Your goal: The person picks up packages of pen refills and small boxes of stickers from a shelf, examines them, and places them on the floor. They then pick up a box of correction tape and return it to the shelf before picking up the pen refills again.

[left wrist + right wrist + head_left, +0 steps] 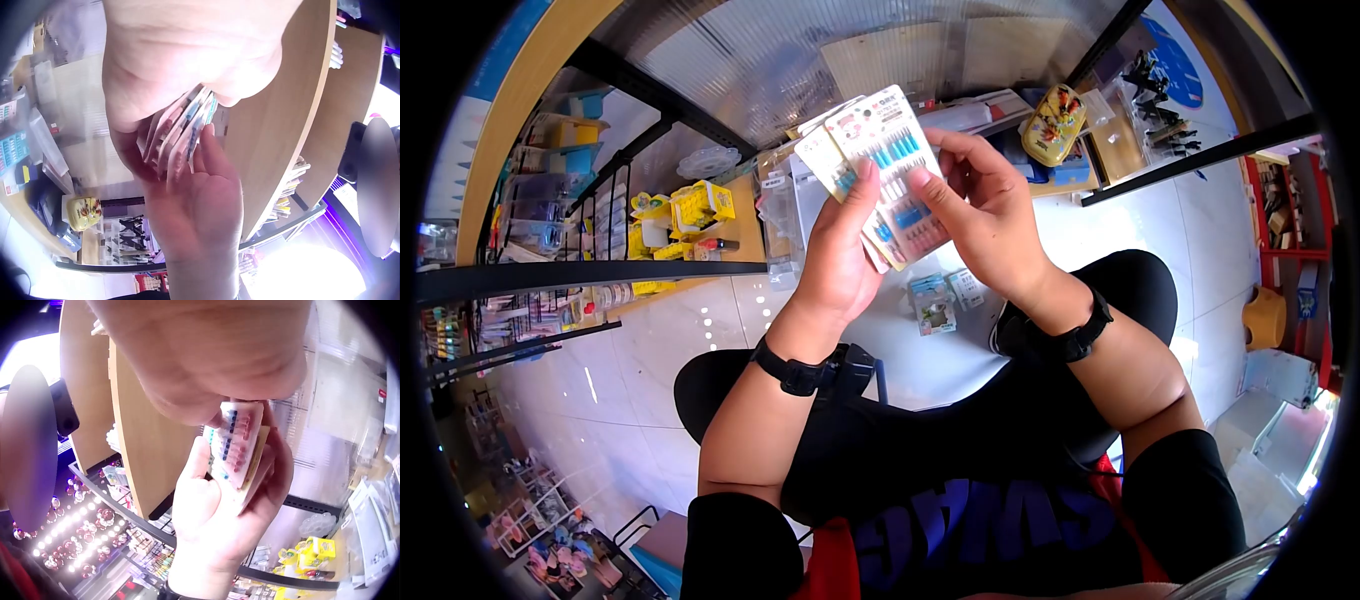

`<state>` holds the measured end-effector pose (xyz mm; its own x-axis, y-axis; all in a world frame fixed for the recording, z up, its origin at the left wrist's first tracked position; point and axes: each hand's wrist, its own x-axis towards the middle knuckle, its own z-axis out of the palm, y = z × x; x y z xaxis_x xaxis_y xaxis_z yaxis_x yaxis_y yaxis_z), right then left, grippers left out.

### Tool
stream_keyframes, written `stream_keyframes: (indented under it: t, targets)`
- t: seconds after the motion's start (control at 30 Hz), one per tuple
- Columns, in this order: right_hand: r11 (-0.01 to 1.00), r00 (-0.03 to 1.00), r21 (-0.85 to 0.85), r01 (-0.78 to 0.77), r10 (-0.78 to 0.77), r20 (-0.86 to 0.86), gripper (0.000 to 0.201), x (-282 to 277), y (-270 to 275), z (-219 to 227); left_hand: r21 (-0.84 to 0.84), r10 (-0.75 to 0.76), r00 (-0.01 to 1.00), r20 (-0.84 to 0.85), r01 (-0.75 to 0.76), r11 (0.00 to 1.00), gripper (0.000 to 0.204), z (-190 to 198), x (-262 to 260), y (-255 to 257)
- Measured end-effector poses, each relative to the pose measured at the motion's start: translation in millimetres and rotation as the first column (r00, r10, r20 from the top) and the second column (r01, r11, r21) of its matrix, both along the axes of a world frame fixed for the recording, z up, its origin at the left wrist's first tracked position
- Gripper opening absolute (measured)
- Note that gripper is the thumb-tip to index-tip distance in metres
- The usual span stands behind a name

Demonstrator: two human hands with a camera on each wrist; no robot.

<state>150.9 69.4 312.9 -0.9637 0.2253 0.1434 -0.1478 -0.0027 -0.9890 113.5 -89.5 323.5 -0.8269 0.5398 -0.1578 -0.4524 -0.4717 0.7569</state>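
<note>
A small stack of flat carded packs (pixel 905 205) is held up in front of me, printed white with rows of small blue and pink pointed pieces. My left hand (pixel 840 260) grips the stack along its left side, thumb lying on the front card. From the right, my right hand (pixel 1000 230) pinches the same packs, its thumb pressing on the front face. Seen edge-on in the left wrist view, several cards (pixel 181 134) are slightly fanned between both hands. The right wrist view shows the front pack (pixel 236 444) with blue and red rows, more cards behind it.
Small packets (pixel 933 303) lie on the floor below the hands. Ahead stands a shelf unit with a yellow patterned tin (pixel 1055 125) at right and yellow boxes (pixel 700 207) at left. A black shelf bar (pixel 590 278) runs along the left side.
</note>
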Motion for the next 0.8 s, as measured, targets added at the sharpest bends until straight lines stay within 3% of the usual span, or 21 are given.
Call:
stream_keyframes:
  t: [0.17, 0.27, 0.33, 0.4, 0.5, 0.57, 0.6, 0.67, 0.7, 0.73, 0.8]
  targets:
    - [0.999, 0.993, -0.034, -0.032, 0.028, -0.117, 0.037, -6, 5, 6, -0.001, -0.030, 0.999, -0.032, 0.030, 1.000, 0.055, 5, 2, 1]
    - [0.997, 0.992, 0.072, -0.012, 0.020, -0.122, 0.038, -1, 4, 11, -0.002, -0.034, 0.999, -0.037, 0.033, 0.999, 0.054, -1, 2, -2]
    - [0.921, 0.975, 0.384, 0.066, 0.023, -0.221, 0.037, 3, 3, 14, -0.069, -0.090, 0.994, -0.055, 0.086, 0.994, 0.054, -1, 0, -10]
    - [0.917, 0.971, 0.389, 0.094, 0.002, -0.240, 0.034, 5, 0, 16, -0.138, -0.149, 0.986, -0.071, 0.138, 0.981, 0.053, -1, -1, -11]
    - [0.889, 0.986, 0.454, 0.053, 0.026, -0.165, 0.035, 6, 2, 19, -0.005, -0.041, 0.998, 0.055, 0.041, 0.999, 0.051, 4, 1, -5]
    - [0.847, 0.985, 0.531, -0.008, 0.100, -0.144, 0.055, 6, 8, 21, 0.028, -0.099, 0.991, 0.087, 0.097, 0.995, 0.050, 5, -2, -8]
    - [0.847, 0.985, 0.531, -0.007, 0.098, -0.144, 0.055, 3, 13, 24, 0.063, -0.157, 0.980, 0.120, 0.151, 0.987, 0.050, 6, -3, -9]
    - [0.779, 0.880, 0.626, 0.037, 0.271, -0.390, 0.081, -3, 25, 28, 0.037, -0.145, 0.981, 0.130, 0.142, 0.989, 0.050, 6, -3, -8]
    - [0.729, 0.866, 0.683, -0.053, 0.374, -0.332, 0.102, -3, 29, 28, 0.059, -0.164, 0.965, 0.205, 0.155, 0.986, 0.045, 1, -2, -10]
    - [0.728, 0.867, 0.683, -0.053, 0.374, -0.331, 0.102, -1, 30, 31, 0.082, -0.183, 0.943, 0.279, 0.166, 0.983, 0.040, -2, -2, -12]
    - [0.585, 0.827, 0.811, -0.008, 0.460, -0.323, 0.107, 2, 27, 43, 0.115, -0.230, 0.915, 0.331, 0.203, 0.972, 0.037, 1, 1, -12]
